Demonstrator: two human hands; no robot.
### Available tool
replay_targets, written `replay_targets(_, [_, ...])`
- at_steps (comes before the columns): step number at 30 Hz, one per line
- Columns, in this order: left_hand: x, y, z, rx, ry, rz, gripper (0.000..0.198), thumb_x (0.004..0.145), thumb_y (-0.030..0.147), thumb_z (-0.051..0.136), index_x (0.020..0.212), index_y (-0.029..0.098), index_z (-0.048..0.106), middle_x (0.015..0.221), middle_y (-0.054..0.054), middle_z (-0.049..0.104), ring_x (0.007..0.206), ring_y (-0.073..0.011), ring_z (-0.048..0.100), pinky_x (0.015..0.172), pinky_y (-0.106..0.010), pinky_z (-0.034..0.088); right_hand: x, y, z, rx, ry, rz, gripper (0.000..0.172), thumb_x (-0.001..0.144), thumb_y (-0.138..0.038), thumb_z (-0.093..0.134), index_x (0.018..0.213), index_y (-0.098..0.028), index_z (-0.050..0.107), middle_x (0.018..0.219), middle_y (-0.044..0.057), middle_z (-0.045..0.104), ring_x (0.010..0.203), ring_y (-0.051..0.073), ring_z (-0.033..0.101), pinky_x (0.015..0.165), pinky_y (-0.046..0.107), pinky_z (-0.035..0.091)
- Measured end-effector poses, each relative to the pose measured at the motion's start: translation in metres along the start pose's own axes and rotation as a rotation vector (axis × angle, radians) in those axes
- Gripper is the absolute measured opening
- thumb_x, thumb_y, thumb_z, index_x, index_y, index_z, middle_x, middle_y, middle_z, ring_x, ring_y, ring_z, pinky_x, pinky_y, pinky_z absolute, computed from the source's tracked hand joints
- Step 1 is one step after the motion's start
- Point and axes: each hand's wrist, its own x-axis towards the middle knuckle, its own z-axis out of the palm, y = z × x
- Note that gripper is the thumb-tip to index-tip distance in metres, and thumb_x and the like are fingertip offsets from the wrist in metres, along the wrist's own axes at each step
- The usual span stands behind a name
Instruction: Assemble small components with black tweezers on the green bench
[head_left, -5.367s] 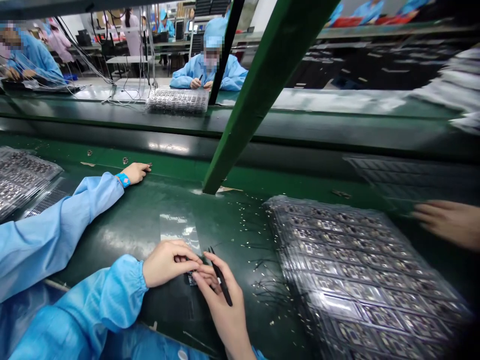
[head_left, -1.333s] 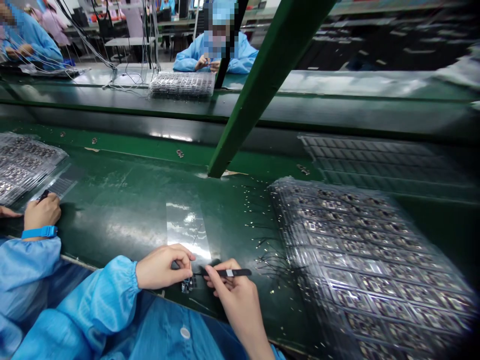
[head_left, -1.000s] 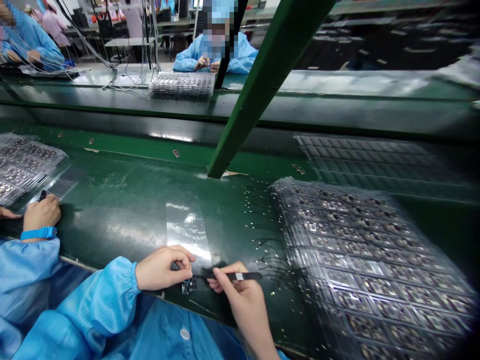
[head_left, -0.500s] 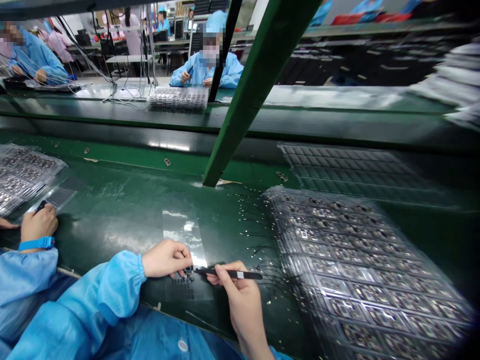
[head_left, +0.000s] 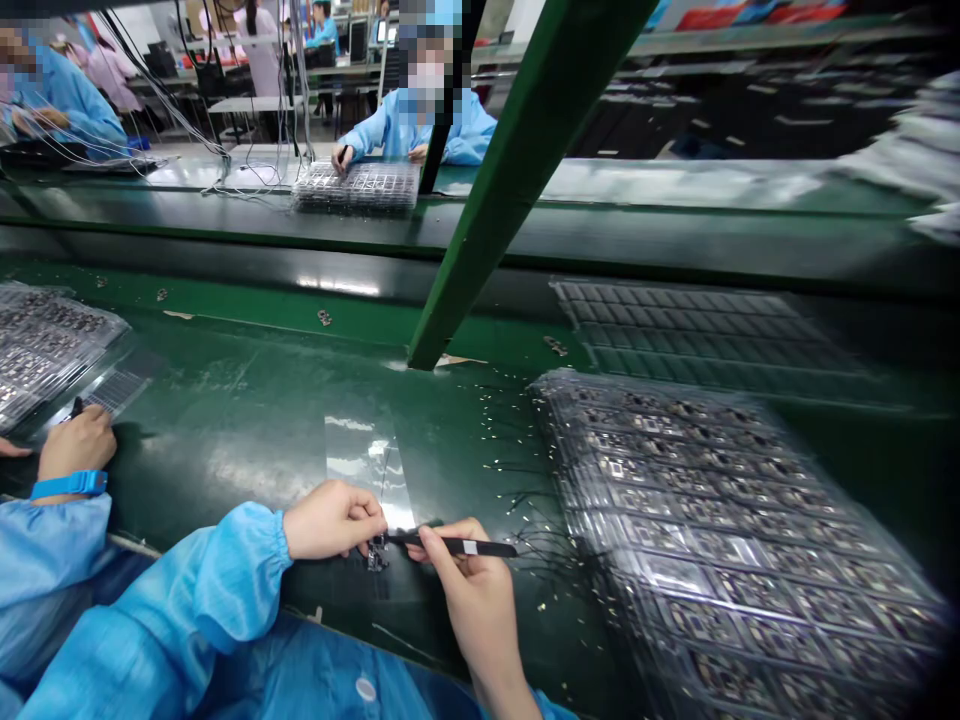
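Black tweezers (head_left: 457,546), pinched in the right hand (head_left: 469,590), have swung level, tips now meeting the small circuit module (head_left: 376,553) clamped under the left hand (head_left: 330,519) fingertips, just below the clear film strip (head_left: 365,462).

Small dark component (head_left: 376,553) pinched upright; black tweezers (head_left: 457,545) level, touching it.

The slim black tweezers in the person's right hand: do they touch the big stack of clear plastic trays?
Apart. The head view shows bare green table between the slim black tweezers and the stack of clear plastic trays.
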Motion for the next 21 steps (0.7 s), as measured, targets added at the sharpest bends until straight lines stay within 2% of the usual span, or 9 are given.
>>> replay_targets(11, [-0.0017, 0.0003, -0.0008, 0.001, 0.003, 0.009, 0.026, 0.077, 0.039, 0.056, 0.079, 0.013, 0.061, 0.058, -0.001, 0.060, 0.050, -0.0123, 0.055, 0.045, -0.019, 0.043, -0.0007, -0.0023, -0.0003, -0.034, -0.008, -0.033, 0.041, 0.067, -0.055, 0.074, 0.065, -0.018, 0.058, 0.059, 0.004, 0.064, 0.059, 0.020, 0.066, 0.061, 0.031, 0.056])
replay_targets(21, [-0.0020, 0.0029, -0.0001, -0.001, 0.004, 0.006, 0.022, 0.078, 0.034, 0.055, 0.078, 0.013, 0.060, 0.057, -0.001, 0.059, 0.050, -0.0112, 0.054, 0.044, -0.017, 0.042, -0.0014, 0.0011, -0.0013, -0.055, -0.005, -0.036, 0.038, 0.070, -0.052, 0.072, 0.068, -0.017, 0.058, 0.060, 0.004, 0.065, 0.060, 0.021, 0.067, 0.061, 0.031, 0.056])
